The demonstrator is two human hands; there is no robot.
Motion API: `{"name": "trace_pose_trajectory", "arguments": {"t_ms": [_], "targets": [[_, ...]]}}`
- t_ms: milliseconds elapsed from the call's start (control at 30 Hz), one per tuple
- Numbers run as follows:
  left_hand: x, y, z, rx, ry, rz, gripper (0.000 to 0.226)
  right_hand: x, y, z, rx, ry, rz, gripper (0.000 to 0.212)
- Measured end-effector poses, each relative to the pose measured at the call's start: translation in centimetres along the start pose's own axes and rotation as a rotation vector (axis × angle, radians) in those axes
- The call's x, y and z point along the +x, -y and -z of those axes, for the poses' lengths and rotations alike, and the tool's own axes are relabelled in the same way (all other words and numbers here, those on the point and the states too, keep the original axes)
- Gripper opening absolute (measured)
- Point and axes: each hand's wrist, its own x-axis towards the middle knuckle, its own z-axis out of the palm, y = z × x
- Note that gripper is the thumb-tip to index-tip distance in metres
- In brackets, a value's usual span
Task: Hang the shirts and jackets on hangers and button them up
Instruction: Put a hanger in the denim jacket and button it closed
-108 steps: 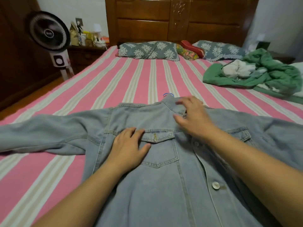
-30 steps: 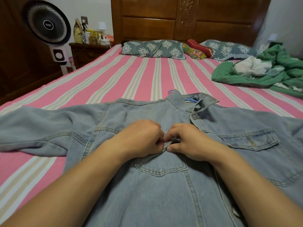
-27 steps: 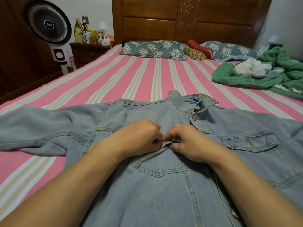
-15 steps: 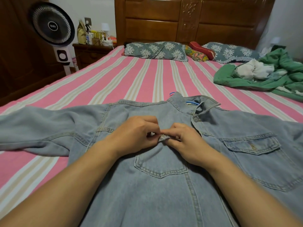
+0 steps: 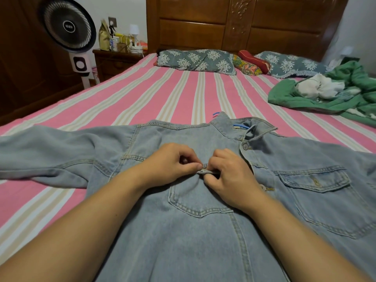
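A light blue denim jacket (image 5: 183, 231) lies front up on the bed, sleeves spread to both sides. A blue hanger (image 5: 242, 126) sits inside it, showing at the collar, its hook tip poking out above. My left hand (image 5: 173, 163) and my right hand (image 5: 227, 174) meet at the flap of the jacket's left chest pocket (image 5: 195, 196). Both pinch that flap between thumb and fingers. The flap's button is hidden under my fingers. The collar button (image 5: 245, 146) is fastened.
The bed (image 5: 162, 94) has a pink striped sheet, pillows (image 5: 195, 60) at the headboard, and a pile of green and white clothes (image 5: 333, 92) at the right. A standing fan (image 5: 69, 31) and a cluttered nightstand (image 5: 118, 60) are at the left.
My hands went from lying flat on the jacket to pinching the left pocket flap together. In the last second they stay there with small finger shifts; the view moved slightly.
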Motion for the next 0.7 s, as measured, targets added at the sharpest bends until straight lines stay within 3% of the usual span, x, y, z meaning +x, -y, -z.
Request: {"name": "trace_pose_trajectory", "arguments": {"t_ms": [133, 367, 500, 633, 700], "targets": [[0.2, -0.2, 0.4, -0.035, 0.088, 0.049, 0.005, -0.1, 0.5, -0.3, -0.023, -0.030, 0.021, 0.022], [0.2, -0.5, 0.7, -0.006, 0.088, 0.077, 0.016, -0.1, 0.3, -0.4, -0.018, -0.104, 0.043, 0.020], [0.3, -0.7, 0.6, 0.058, 0.121, 0.054, 0.011, -0.1, 0.0, -0.5, -0.001, -0.079, 0.042, 0.021], [0.3, -1.0, 0.2, 0.206, 0.239, -0.021, 0.023, 0.3, -1.0, 0.4, 0.147, 0.154, -0.019, 0.008], [0.3, -0.9, 0.0, 0.216, 0.227, -0.017, 0.017, 0.3, -1.1, 1.0, 0.201, 0.293, -0.066, 0.026]]}}
